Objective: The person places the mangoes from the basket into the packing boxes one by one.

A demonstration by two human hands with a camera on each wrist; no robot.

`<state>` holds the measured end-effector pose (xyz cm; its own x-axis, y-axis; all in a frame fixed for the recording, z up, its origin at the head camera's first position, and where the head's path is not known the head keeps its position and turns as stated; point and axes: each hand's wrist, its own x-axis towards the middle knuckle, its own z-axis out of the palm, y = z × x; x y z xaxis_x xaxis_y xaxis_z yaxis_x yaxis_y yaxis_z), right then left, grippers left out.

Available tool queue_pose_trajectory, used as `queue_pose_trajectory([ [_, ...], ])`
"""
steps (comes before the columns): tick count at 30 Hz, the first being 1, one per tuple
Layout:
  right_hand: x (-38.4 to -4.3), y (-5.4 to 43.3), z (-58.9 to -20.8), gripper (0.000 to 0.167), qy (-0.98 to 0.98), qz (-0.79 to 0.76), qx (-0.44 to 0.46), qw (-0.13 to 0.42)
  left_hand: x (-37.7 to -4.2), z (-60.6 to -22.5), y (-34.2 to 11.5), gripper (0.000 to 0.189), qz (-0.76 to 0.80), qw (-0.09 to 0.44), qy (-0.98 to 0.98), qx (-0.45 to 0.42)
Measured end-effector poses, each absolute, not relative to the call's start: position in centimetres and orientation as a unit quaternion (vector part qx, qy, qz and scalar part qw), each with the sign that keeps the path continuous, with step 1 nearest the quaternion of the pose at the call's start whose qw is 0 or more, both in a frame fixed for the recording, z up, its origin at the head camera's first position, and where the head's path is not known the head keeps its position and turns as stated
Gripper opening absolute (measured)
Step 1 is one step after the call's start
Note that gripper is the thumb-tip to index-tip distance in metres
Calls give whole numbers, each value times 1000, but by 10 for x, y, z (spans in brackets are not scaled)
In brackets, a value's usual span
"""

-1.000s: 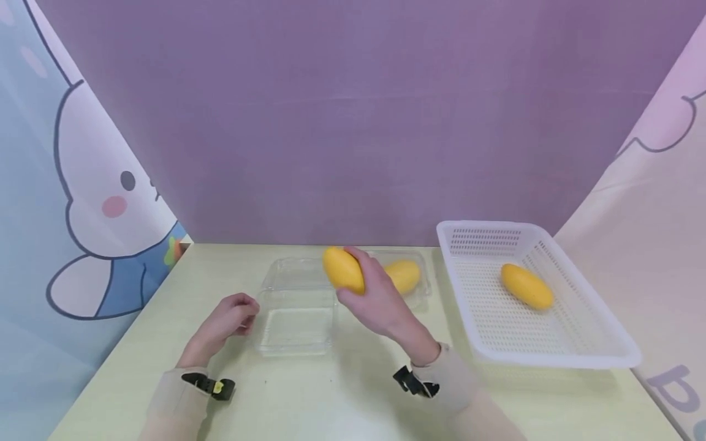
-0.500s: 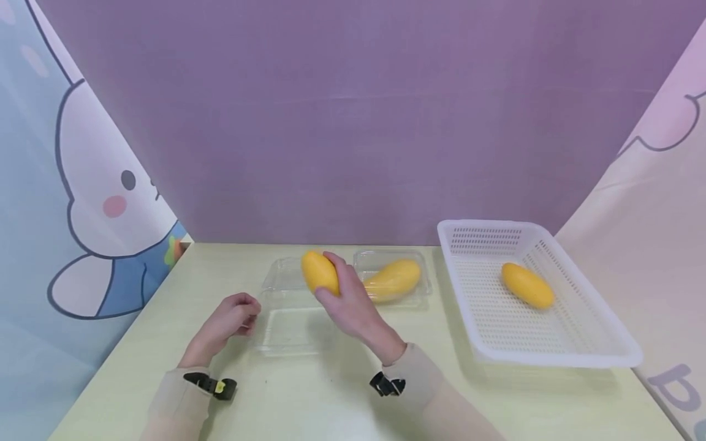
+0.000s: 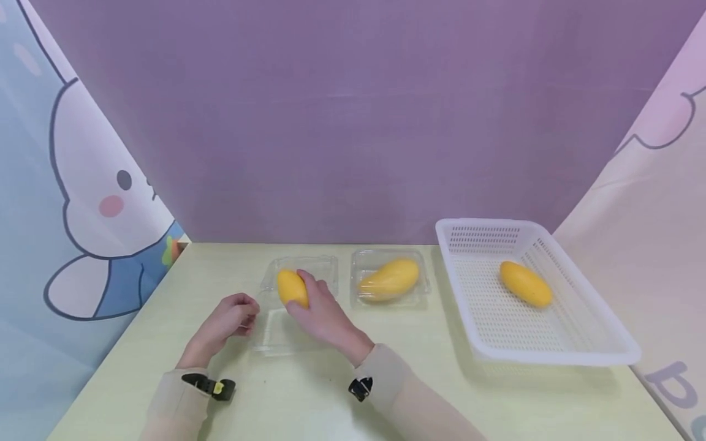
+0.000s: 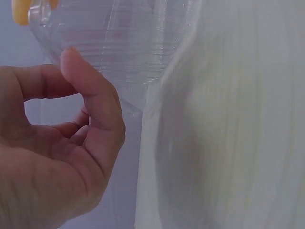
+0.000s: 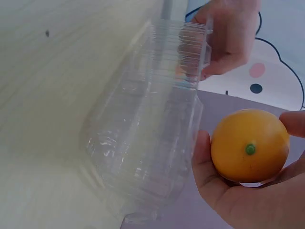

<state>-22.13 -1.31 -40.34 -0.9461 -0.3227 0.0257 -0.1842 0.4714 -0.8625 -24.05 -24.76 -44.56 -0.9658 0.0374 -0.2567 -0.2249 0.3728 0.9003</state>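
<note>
Right hand is clamping yellow fruit in its fingers above open clear box on bench, fruit's long axis slanting away and leftward, while left hand, at box's left edge, is apparently pinching that rim.

On the right cloth stands one purple letter; it seems to be an "a", though the slanted view leaves this unsure; the bluish mark below is cut off, too partial to read.
</note>
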Motion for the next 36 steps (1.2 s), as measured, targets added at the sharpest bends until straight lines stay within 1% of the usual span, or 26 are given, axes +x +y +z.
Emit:
queue_pose_trajectory([
  [6, -224, -25, -413, 71, 872, -457, -150, 92, -238, -445, -251, 21, 563, 117, 816, -60],
  [18, -226, -36, -423, 64, 923, -331, -178, 84, -238, -445, -253, 23, 569, 120, 812, -59],
  [24, -224, -42, -427, 64, 930, -307, -180, 96, -237, -445, -252, 24, 571, 122, 809, -59],
  [31, -224, -44, -431, 60, 929, -303, -183, 108, -238, -443, -249, 25, 570, 126, 810, -58],
  [36, -226, -46, -434, 59, 932, -293, -187, 105, -240, -444, -247, 25, 573, 125, 808, -59],
])
